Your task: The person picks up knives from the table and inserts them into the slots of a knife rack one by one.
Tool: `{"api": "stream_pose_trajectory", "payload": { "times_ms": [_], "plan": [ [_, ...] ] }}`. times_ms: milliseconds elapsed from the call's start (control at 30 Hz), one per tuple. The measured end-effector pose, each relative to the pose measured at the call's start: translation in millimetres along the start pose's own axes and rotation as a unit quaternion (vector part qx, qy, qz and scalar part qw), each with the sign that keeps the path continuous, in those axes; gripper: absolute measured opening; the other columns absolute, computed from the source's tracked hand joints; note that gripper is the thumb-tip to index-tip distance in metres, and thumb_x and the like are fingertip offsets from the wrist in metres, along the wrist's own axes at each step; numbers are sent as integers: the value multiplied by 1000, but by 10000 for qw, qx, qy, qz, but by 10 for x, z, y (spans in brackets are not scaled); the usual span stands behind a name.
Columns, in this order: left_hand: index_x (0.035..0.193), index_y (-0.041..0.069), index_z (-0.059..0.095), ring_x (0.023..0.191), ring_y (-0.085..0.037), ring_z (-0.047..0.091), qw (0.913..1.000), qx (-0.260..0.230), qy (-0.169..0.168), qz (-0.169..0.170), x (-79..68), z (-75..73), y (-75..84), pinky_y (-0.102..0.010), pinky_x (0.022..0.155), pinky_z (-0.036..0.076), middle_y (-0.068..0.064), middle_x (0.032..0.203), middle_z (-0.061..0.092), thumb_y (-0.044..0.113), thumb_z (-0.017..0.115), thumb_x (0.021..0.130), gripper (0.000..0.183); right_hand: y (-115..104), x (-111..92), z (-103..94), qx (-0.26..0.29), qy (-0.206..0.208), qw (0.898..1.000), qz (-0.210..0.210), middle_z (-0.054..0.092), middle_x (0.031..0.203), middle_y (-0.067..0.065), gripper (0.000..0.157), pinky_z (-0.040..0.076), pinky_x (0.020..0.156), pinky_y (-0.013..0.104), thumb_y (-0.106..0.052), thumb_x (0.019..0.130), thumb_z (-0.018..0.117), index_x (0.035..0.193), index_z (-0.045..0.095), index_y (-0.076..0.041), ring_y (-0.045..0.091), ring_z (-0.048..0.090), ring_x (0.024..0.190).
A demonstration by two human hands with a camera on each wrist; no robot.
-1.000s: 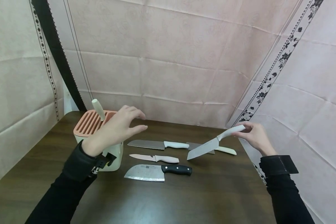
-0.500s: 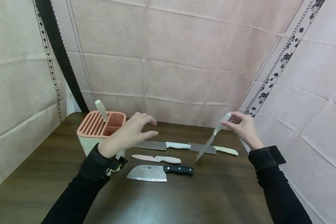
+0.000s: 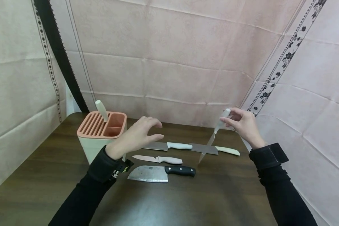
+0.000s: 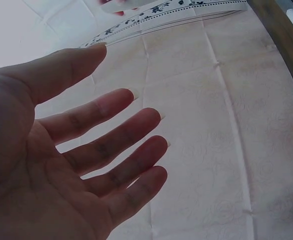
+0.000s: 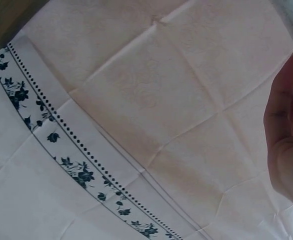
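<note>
My right hand pinches the white handle of a kitchen knife. Its blade points down and left, edge-on to the head view, in front of another knife's blade. Above the table, my left hand holds nothing; its fingers spread loosely in the left wrist view. Below and right of it lie a white-handled knife, a small paring knife and a black-handled cleaver. A knife with a pale green handle lies under the held blade. In the right wrist view only part of my hand shows.
A pale green knife block with a slotted orange top stands at the left, behind my left wrist. One knife's pale handle sticks up from it. Patterned cloth hangs behind and beside the brown table.
My right hand has moved left and up, turning the held knife from a slant to a steeper, edge-on stance. My left hand has shifted right and down, away from the knife block.
</note>
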State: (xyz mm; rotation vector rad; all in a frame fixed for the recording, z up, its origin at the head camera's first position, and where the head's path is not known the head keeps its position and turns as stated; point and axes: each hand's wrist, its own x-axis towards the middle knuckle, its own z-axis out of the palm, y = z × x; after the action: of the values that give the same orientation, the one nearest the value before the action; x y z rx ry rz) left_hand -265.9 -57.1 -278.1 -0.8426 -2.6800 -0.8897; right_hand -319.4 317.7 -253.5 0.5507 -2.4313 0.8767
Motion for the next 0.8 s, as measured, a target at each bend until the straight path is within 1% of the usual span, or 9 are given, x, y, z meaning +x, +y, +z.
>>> {"api": "stream_pose_trajectory", "payload": {
  "times_ms": [67, 233, 367, 533, 700, 800],
  "plan": [
    [116, 7, 63, 116, -28, 52, 10000, -2, 35, 55, 7, 8, -2, -45, 98, 46, -11, 120, 63, 25, 68, 90, 32, -31, 15, 6, 33, -29, 10000, -82, 70, 83, 17, 31, 48, 55, 15, -16, 83, 76, 110, 68, -3, 8, 67, 60],
    [116, 7, 62, 115, -27, 53, 9999, -34, 48, 133, 13, 21, 1, -45, 97, 46, -11, 119, 63, 23, 68, 90, 31, -134, 55, 31, 103, -45, 9997, -218, 71, 85, 17, 31, 47, 52, 16, -14, 82, 77, 109, 68, -2, 8, 66, 59],
    [116, 8, 62, 115, -27, 53, 9999, -54, -16, 90, 15, 35, 3, -45, 97, 46, -10, 120, 62, 24, 67, 91, 31, -210, 90, 63, 196, -52, 9992, -339, 71, 86, 17, 31, 45, 50, 15, -11, 80, 77, 108, 69, -1, 8, 65, 57],
    [116, 8, 62, 115, -26, 53, 9999, -80, -47, 79, 23, 60, 0, -45, 98, 46, -10, 119, 63, 25, 67, 91, 31, -284, 101, 97, 310, -194, 9979, -529, 71, 86, 17, 30, 48, 53, 14, -9, 81, 77, 108, 68, 0, 10, 65, 58],
    [118, 8, 61, 117, -26, 52, 9998, -106, -140, 58, 25, 79, 7, -45, 99, 45, -9, 120, 62, 25, 67, 91, 32, -351, 100, 127, 204, -299, 9974, -629, 71, 84, 13, 27, 49, 54, 15, -11, 82, 76, 105, 68, 0, 11, 65, 58],
    [118, 8, 61, 117, -26, 52, 9997, -132, -182, 36, 21, 87, 7, -46, 99, 45, -9, 120, 62, 25, 67, 91, 33, -382, 106, 149, 182, -314, 9972, -653, 71, 83, 13, 27, 48, 53, 15, -12, 82, 77, 105, 69, -1, 9, 65, 58]
  ]
}}
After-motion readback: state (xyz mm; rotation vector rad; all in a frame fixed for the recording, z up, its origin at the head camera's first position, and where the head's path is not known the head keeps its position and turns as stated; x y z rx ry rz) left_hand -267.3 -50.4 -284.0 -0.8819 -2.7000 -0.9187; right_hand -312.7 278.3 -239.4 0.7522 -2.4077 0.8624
